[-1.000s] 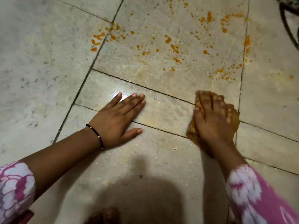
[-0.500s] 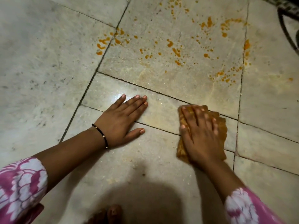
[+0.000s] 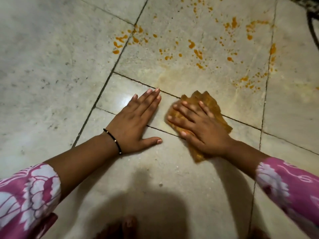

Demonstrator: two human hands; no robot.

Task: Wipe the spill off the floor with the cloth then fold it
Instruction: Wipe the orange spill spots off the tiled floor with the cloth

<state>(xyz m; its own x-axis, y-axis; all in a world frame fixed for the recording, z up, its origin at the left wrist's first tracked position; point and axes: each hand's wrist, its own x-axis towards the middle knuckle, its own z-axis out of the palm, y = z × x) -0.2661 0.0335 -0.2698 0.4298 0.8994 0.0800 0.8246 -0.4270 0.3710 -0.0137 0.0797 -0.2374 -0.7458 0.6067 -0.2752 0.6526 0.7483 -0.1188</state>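
Right hand (image 3: 203, 128) flat, fingers spread, pressing orange-stained cloth (image 3: 209, 104) to tile floor (image 3: 51, 75); left hand (image 3: 133, 125) flat, empty; orange spill (image 3: 196, 52) beyond.

Dim warm light is glaring off the floor (image 3: 124, 100) near the left hand (image 3: 133, 124) — a shadow (image 3: 150, 209) is pooling below, edges bending.

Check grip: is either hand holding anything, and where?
Right hand presses flat on the cloth's middle, no pinch. Left hand lies bare on the floor.
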